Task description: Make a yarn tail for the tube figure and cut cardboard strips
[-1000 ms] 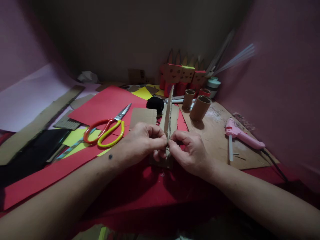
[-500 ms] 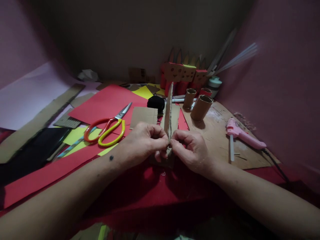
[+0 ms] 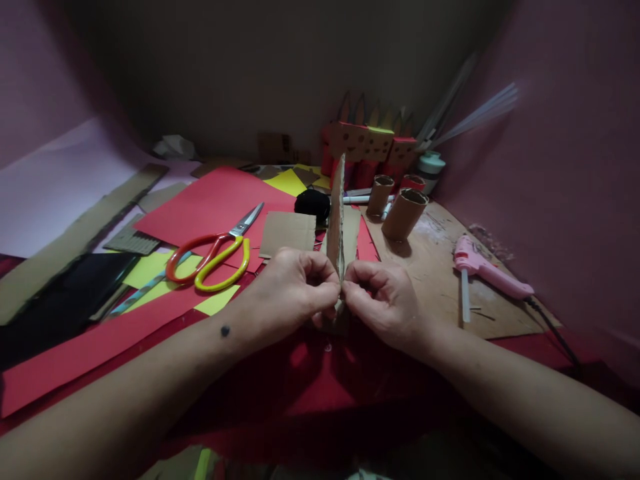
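Observation:
A cardboard strip stands on edge in front of me, its narrow side turned my way. At its near end my left hand pinches it from the left, thumb against finger. My right hand pinches the same end from the right, and the fingertips of both hands nearly meet. Behind the strip another cardboard piece lies flat. To the left is a cardboard square, with a black bundle just beyond it. The exact contact of the fingertips is partly hidden.
Scissors with red and yellow handles lie left on red paper. On the right, a pink glue gun rests on a board near cardboard tubes. Decorated cardboard figures stand at the back beside a bottle.
The cardboard strip stands slightly more upright, its top a little higher. Both hands keep their pinch at its near end. The view has shifted slightly.

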`<state>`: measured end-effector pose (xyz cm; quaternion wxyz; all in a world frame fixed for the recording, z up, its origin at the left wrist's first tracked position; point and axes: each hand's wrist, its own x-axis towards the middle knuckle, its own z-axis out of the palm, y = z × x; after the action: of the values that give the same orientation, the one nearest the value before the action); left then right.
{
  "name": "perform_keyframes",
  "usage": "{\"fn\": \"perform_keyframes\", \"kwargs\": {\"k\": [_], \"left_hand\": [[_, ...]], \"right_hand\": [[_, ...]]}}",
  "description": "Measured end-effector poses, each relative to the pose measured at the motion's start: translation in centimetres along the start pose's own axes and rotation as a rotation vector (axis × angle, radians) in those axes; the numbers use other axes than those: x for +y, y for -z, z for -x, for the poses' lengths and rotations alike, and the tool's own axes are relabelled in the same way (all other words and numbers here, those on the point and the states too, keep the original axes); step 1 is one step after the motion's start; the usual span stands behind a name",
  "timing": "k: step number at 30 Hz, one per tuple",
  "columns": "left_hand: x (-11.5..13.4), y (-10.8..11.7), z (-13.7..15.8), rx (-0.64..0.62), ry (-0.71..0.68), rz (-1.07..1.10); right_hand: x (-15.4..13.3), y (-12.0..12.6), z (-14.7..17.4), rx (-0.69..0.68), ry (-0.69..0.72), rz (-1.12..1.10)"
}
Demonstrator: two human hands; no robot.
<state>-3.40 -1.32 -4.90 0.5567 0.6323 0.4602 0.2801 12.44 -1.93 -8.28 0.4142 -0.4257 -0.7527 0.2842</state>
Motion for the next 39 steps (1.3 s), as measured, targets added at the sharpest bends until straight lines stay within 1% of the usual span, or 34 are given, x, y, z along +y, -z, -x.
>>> {"fn": "perform_keyframes", "kwargs": {"k": [4, 6, 10, 15, 22, 25, 31, 34, 37, 39], "left_hand": [[0.2, -0.3, 0.3, 0.058, -0.030, -0.082], [0.2, -0.3, 0.3, 0.060, -0.038, -0.094], [0.1, 0.0, -0.1, -0.020, 0.004, 0.014], [-0.3, 0.4, -0.7, -0.088, 0.051, 0.117], [-1.1, 0.9, -1.0, -0.153, 0.044, 0.196], [-1.3, 1.1, -1.2, -0.199, 0.046, 0.242], [-1.6, 1.4, -1.6, -0.248, 0.058, 0.319], [-1.3, 1.4, -1.5, -0.246, 0.042, 0.245], [-0.8, 1.2, -1.2, -0.195, 0.037, 0.112], [-0.6, 1.1, -1.0, -0.172, 0.042, 0.070]], "right_hand": [[-0.2, -0.2, 0.0, 0.030, 0.001, 0.029], [-0.1, -0.3, 0.0, 0.046, 0.008, 0.020], [0.1, -0.3, 0.1, 0.023, -0.050, -0.068], [0.7, -0.1, 0.0, -0.041, -0.141, -0.219], [1.0, 0.0, -0.3, -0.060, -0.159, -0.291], [0.9, 0.0, -0.3, -0.065, -0.160, -0.310], [0.6, 0.0, -0.4, -0.099, -0.206, -0.451], [0.7, -0.1, -0.5, -0.106, -0.223, -0.479], [0.9, -0.1, -0.5, -0.107, -0.210, -0.455], [1.0, -0.1, -0.5, -0.111, -0.199, -0.435]]}}
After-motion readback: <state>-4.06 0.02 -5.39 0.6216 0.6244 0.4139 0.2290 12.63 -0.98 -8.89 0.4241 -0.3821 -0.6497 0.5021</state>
